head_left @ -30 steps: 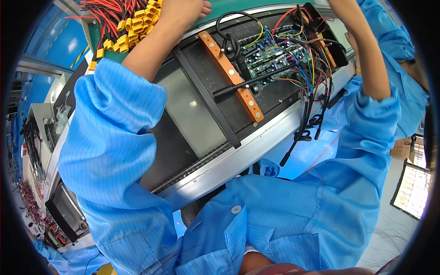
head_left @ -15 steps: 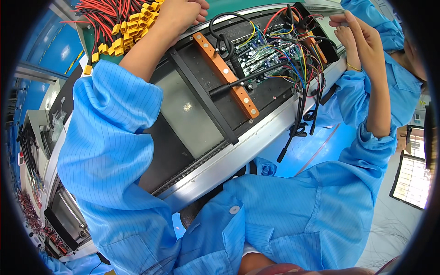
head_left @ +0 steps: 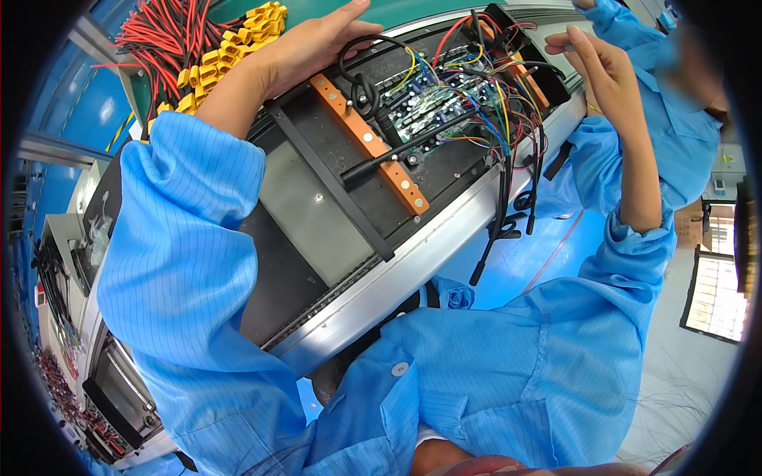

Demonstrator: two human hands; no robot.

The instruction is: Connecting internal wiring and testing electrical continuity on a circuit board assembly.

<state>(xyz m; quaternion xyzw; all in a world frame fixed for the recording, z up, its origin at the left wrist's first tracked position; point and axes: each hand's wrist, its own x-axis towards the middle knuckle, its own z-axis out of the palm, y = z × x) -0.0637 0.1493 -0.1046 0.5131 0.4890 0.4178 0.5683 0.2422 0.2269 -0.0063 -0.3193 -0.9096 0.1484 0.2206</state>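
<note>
My left hand [head_left: 315, 49] is raised above the far left edge of a black tray [head_left: 444, 178], beside a looped black cable [head_left: 363, 99]. Its fingers are stretched out and hold nothing that I can see. Over the tray's right end, my right hand [head_left: 609, 78] hangs in the air with fingers extended, and no object shows in it. Inside the tray lies a green circuit board [head_left: 432, 103] with many coloured wires. An orange bar [head_left: 369, 139] with round pale spots crosses the tray left of the board. A black rod-like antenna [head_left: 361, 170] lies across that bar.
A pile of red and black leads with yellow connectors [head_left: 208, 67] lies at the far left. Black cables [head_left: 496, 214] dangle over the silver conveyor rail [head_left: 373, 285]. A co-worker in a blue smock [head_left: 683, 143] is at the right, a wrist partly hidden behind my right hand.
My left hand has gone from curled fingers to stretched ones. My right hand has shifted slightly left in view. The tray and surroundings also sit a little further left in the picture.
</note>
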